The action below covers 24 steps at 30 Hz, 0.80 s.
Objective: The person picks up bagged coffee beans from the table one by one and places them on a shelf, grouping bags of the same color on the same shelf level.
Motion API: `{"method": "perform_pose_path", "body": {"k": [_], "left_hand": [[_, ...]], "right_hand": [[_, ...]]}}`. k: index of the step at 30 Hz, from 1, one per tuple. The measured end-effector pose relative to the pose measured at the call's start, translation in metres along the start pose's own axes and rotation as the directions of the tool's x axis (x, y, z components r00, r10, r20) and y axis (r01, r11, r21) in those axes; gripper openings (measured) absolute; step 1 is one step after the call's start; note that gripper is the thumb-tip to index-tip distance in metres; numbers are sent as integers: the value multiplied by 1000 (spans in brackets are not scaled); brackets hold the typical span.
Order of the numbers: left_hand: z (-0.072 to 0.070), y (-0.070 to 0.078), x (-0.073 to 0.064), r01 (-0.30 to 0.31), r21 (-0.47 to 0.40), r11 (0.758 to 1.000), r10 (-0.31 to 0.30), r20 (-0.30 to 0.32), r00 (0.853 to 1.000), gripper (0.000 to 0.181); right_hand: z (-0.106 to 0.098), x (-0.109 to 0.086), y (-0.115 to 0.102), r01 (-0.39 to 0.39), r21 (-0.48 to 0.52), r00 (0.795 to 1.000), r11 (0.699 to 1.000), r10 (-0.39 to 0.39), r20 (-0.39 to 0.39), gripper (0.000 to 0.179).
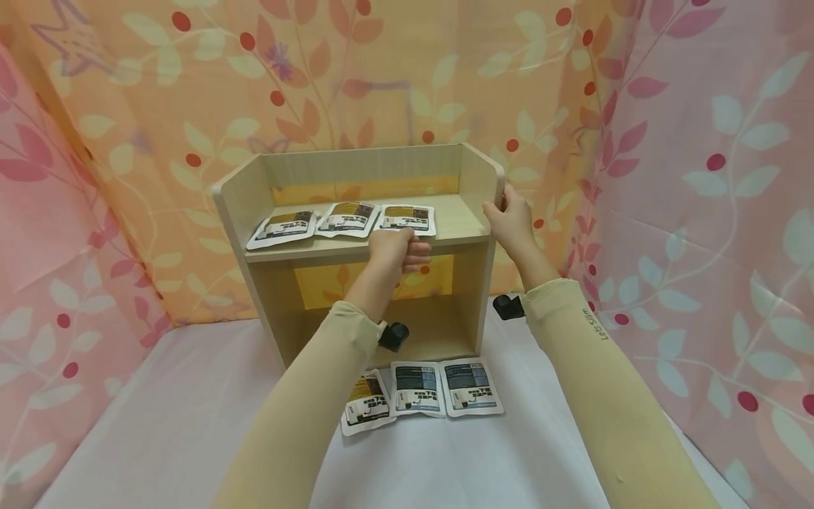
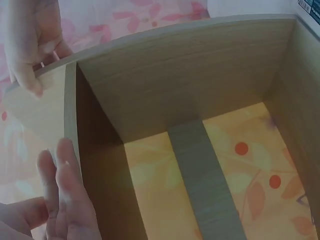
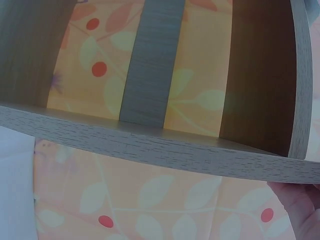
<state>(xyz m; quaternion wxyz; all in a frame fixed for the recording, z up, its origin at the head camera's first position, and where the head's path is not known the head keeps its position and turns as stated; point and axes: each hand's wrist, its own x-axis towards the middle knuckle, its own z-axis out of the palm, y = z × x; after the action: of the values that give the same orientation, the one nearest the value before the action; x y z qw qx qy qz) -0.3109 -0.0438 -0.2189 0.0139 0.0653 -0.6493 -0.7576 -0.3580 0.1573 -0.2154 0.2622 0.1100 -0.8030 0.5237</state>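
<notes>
A pale wooden two-tier shelf (image 1: 362, 159) stands in front of me, with three white-edged pouches on its upper board. My left hand (image 1: 396, 253) is at the front edge of that board, just below the right-hand pouch (image 1: 407, 218). In the left wrist view, the left fingers (image 2: 65, 172) are extended beside the board edge. My right hand (image 1: 514, 220) grips the shelf's right side panel (image 1: 485, 180), thumb toward the inside; its other fingers are mostly hidden behind the panel. The right wrist view catches part of this right hand (image 3: 300, 207) under the panel edge.
On the white cloth (image 1: 439, 459) before the shelf lie three more pouches: a brown-and-white one (image 1: 370, 403), partly covered by the left sleeve, and two blue-and-white ones, the middle (image 1: 417, 389) and the right (image 1: 470, 387). Flowered curtains (image 1: 718, 212) surround the table.
</notes>
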Motion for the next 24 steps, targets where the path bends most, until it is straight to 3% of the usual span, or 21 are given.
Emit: {"method": "perform_pose_path", "body": {"k": [4,7,13,19,24], "left_hand": [[3,0,4,-44,45,998,47,-68,997,17],[3,1,6,-45,76,996,52,-90,995,18],[-4,3,2,-20,115,993,23,-26,999,29],[-14,-2,-4,23,41,999,-25,41,999,34],[-23,-7,-11,5,-20,1000,-4,60,998,38]], "right_hand": [[0,0,0,7,9,1000,1000,-7,0,36],[0,0,0,9,12,1000,1000,-9,0,35],[0,0,-1,9,7,1000,1000,-10,3,38],[0,1,-1,16,13,1000,1000,-16,14,41],[0,2,-1,17,7,1000,1000,-17,9,41]]}}
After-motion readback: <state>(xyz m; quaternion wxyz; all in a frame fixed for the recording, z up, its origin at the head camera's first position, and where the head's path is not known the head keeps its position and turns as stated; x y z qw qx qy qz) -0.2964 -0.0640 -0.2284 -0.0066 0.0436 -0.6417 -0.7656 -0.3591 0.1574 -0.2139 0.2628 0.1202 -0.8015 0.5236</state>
